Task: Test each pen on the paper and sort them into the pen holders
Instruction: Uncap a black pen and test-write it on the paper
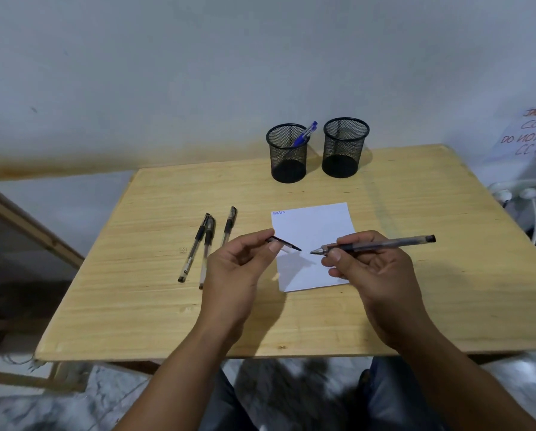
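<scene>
While the cap (283, 243) is off, the pen (375, 245) is waiting above the paper (314, 225).

The right hand (372, 269) is pinching the pen, lying left-right with its tip leftward over the paper on the desk (416, 306); the left hand (238, 262) is pinching the cap just beside the tip.

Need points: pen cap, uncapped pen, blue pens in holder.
pen cap (286, 244), head view, middle of the black cap past the left hand's fingertips
uncapped pen (384, 243), head view, mid-barrel
blue pens (305, 134), head view, upper ends above the left holder's rim
</scene>
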{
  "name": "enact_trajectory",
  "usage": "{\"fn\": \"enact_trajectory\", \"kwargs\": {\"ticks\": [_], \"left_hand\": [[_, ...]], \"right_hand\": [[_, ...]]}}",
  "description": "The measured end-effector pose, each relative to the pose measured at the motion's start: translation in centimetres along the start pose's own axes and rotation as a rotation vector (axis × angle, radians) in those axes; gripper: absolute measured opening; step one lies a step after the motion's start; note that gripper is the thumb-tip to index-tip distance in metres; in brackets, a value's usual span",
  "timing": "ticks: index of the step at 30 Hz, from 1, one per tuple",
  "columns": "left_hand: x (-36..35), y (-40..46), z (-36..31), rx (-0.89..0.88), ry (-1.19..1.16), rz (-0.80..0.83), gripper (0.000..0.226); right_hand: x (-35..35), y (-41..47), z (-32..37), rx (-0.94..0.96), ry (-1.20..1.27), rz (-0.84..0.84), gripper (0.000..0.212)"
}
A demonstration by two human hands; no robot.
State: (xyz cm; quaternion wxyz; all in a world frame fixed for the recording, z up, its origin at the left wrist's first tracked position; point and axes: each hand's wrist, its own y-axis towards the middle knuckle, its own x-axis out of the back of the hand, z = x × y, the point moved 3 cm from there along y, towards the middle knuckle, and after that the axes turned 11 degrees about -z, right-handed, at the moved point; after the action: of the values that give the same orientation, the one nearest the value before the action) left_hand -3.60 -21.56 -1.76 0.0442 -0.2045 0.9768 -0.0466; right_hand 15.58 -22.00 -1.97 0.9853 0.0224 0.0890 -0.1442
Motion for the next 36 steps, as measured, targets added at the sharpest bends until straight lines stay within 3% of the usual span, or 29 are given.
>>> {"fn": "enact_trajectory", "kwargs": {"ticks": [18, 28, 36], "left_hand": [[-1.3, -2.0, 0.9, 0.074, -0.19, 0.019, 0.023], [-1.8, -2.4, 1.5, 0.016, -0.016, -0.011, 0.017], [-2.0, -2.7, 1.5, 0.015, 0.016, -0.034, 0.015]], "right_hand": [[-1.4, -1.0, -1.2, -0.216, 0.254, -0.028, 0.023], [-1.1, -1.2, -1.9, -0.287, 0.281, -0.058, 0.02], [-0.1, -1.1, -2.1, -0.194, 0.184, -0.067, 0.018]]}}
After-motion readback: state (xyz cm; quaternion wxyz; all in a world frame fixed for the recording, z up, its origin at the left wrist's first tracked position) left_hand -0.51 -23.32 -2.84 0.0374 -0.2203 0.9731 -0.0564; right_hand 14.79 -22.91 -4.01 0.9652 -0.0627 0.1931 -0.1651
